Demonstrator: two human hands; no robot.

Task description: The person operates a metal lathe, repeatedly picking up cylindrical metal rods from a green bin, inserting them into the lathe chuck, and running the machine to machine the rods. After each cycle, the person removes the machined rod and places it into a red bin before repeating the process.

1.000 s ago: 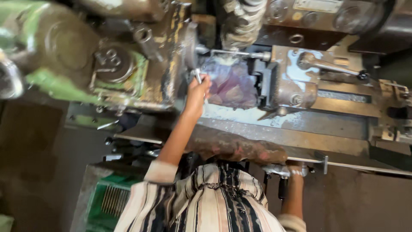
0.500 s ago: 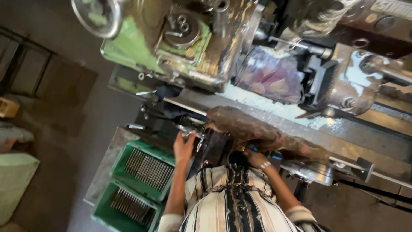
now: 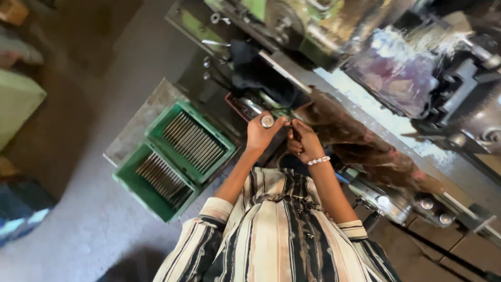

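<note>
Holding a short round metal piece point(image 3: 267, 121) with its shiny end face turned up, the left hand point(image 3: 261, 134) has its fingers closed around the piece's sides. That piece serves as the landmark: it sits just in front of the lathe's point(image 3: 334, 31) bed, above the striped shirt point(image 3: 282, 230). Right beside it, the right hand point(image 3: 304, 140) is curled with fingertips pinched together near the left hand's fingers; what it pinches, if anything, is too small to tell. A beaded bracelet point(image 3: 318, 160) circles that wrist.

Left of and below the metal piece stand two green crates point(image 3: 156, 201) side by side on the floor, each filled with a row of slim metal rods point(image 3: 194, 140) lying parallel; the second row point(image 3: 162, 178) fills the nearer crate. Just behind the piece lies a small dark tray point(image 3: 242, 104) holding shiny parts. Right of it, a brown rag point(image 3: 360, 141) drapes along the machine bed, and farther right a crumpled plastic sheet point(image 3: 396, 78) covers part of the carriage.

Half a second ago the left hand reached toward the tray by the crates with nothing visible in it; now it has risen with the piece, and the right hand has come across to meet it.
</note>
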